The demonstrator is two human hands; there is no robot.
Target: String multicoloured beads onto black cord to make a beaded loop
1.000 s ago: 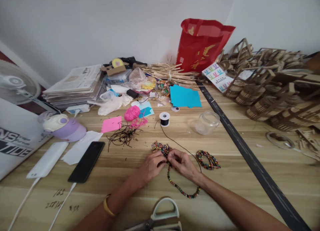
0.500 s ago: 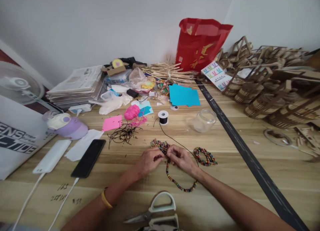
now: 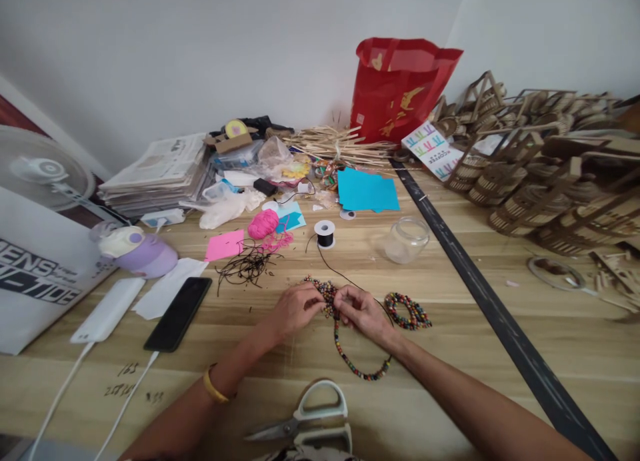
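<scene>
1. Your right hand (image 3: 363, 313) is pinched closed, thumb against fingers, at the upper end of a looping strand of small, round, multicoloured beads (image 3: 367, 378).
2. The strand lies on the pale wood-grained desk (image 3: 280, 388), curving from those fingertips toward you and back under your right wrist.
3. Your left hand (image 3: 295, 309) has its fingers bent at the edge of a loose heap of small multicoloured beads (image 3: 325, 291); whether a bead is held there, I cannot tell.
4. Thin black cord (image 3: 333, 266) runs from a white-flanged spool (image 3: 325, 236) to your right wrist (its join with the strand is hidden).
5. Handling, as judged: the strand should be light and limp, its beads hard, smooth and apt to roll or slide off an unsecured end. Grip the cord just beside the last bead; take single beads by their sides, between fingertips.
6. Right of that hand, a finished-looking coil of multicoloured beads (image 3: 417, 320) rests apart; the white-handled metal scissors (image 3: 295, 426) lie nearer you, untouched.
</scene>
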